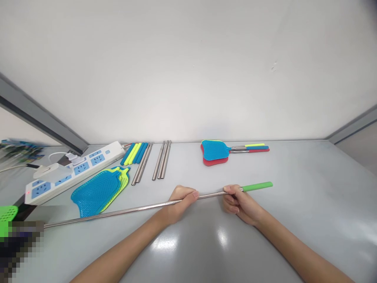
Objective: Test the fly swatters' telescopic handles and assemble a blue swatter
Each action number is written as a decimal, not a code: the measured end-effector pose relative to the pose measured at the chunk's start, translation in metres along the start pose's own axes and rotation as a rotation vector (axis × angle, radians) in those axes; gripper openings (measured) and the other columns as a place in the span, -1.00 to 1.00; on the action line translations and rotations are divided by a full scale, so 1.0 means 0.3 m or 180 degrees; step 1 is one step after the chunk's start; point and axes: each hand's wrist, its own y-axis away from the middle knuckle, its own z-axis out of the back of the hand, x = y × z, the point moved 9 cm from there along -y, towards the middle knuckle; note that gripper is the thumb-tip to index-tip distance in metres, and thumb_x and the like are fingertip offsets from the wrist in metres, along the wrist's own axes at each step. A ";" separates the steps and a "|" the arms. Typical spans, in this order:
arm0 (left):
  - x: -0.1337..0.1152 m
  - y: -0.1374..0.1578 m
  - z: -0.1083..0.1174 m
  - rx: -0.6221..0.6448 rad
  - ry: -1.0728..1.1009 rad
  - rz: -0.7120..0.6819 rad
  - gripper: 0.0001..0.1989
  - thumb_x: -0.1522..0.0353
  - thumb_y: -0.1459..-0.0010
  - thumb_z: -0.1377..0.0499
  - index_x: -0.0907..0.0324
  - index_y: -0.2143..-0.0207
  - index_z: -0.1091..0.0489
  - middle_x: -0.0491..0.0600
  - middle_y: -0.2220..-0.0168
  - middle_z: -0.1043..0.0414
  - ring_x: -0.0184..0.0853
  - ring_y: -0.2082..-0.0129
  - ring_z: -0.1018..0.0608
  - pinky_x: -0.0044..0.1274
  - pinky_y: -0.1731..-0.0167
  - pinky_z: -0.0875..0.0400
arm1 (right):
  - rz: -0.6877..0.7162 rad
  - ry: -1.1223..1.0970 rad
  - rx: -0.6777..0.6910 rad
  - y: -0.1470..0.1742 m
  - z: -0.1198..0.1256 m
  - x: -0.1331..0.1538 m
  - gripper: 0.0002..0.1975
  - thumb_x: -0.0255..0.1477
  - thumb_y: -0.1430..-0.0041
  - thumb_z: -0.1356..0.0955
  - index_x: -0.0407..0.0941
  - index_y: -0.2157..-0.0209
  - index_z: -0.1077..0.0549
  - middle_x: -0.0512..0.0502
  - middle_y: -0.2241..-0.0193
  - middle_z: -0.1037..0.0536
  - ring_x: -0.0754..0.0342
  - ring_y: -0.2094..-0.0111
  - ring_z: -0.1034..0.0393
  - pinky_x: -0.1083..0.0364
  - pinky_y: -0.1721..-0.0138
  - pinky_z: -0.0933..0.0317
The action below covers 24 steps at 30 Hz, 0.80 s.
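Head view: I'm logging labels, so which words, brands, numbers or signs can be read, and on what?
No text can be read.
White power strip: any markings too small to read.
Bundle at far left: too blurred to read.
Metal rod and green handle: no lettering visible.

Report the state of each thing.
Held rod: extended, in both hands
Green handle: on the rod's end
Left hand: gripping
Right hand: gripping
Green head: join obscured
Power strip: lit, plugs inserted
Loose swatter heads: overlapping
Loose handles: side by side
Loose rods: in two groups
Stacked swatters: assembled
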 end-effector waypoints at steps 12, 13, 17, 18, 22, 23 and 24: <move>0.011 0.011 0.032 -0.0336 0.0127 -0.0098 -0.58 0.26 -0.10 0.10 0.20 0.76 0.08 -0.18 0.73 0.15 -0.51 0.69 -0.04 -0.56 0.65 0.08 | 0.0166 0.0049 -0.0133 -0.002 0.031 0.026 -0.64 -0.41 -0.02 -0.19 -0.13 0.76 -0.02 0.18 0.81 0.10 0.29 0.77 0.20 0.17 0.65 0.28; 0.009 0.011 0.032 -0.0335 0.0115 -0.0105 -0.58 0.26 -0.10 0.11 0.20 0.76 0.08 -0.18 0.73 0.15 -0.51 0.69 -0.04 -0.56 0.65 0.08 | 0.0181 0.0045 -0.0133 -0.001 0.030 0.028 -0.64 -0.41 -0.02 -0.19 -0.13 0.76 -0.02 0.18 0.81 0.11 0.29 0.77 0.21 0.17 0.65 0.29; -0.001 0.010 0.033 -0.0350 0.0071 -0.0130 -0.58 0.27 -0.10 0.10 0.20 0.76 0.08 -0.18 0.73 0.14 -0.50 0.68 -0.05 -0.56 0.64 0.06 | 0.0216 0.0017 -0.0158 0.001 0.027 0.029 -0.65 -0.43 -0.01 -0.19 -0.12 0.76 -0.01 0.19 0.81 0.12 0.29 0.77 0.22 0.17 0.66 0.31; -0.001 0.010 0.033 -0.0357 0.0069 -0.0121 -0.58 0.27 -0.10 0.10 0.20 0.76 0.08 -0.18 0.73 0.14 -0.50 0.68 -0.05 -0.56 0.65 0.06 | 0.0215 -0.0002 -0.0171 0.001 0.027 0.028 -0.66 -0.44 -0.01 -0.20 -0.12 0.76 -0.01 0.19 0.80 0.12 0.29 0.77 0.22 0.17 0.66 0.31; 0.000 0.011 0.039 -0.0405 0.0204 -0.0141 -0.59 0.27 -0.09 0.10 0.19 0.77 0.08 -0.18 0.74 0.15 -0.50 0.69 -0.04 -0.55 0.66 0.08 | 0.0334 -0.0089 -0.0279 0.001 0.042 0.038 -0.66 -0.44 -0.01 -0.19 -0.12 0.76 0.01 0.18 0.81 0.12 0.29 0.77 0.24 0.16 0.67 0.32; 0.000 0.012 0.041 -0.0431 0.0239 -0.0158 -0.59 0.28 -0.09 0.10 0.19 0.77 0.08 -0.18 0.74 0.15 -0.50 0.69 -0.04 -0.55 0.66 0.09 | 0.0398 -0.0083 -0.0322 0.002 0.050 0.045 -0.65 -0.44 -0.01 -0.18 -0.12 0.76 0.02 0.18 0.81 0.13 0.29 0.77 0.24 0.16 0.67 0.32; -0.001 0.014 0.044 -0.0460 0.0260 -0.0182 -0.59 0.28 -0.09 0.10 0.19 0.77 0.08 -0.18 0.74 0.15 -0.50 0.69 -0.03 -0.55 0.66 0.09 | 0.0460 -0.0061 -0.0363 0.002 0.058 0.053 -0.64 -0.44 -0.01 -0.18 -0.12 0.77 0.02 0.18 0.81 0.13 0.28 0.77 0.24 0.16 0.67 0.32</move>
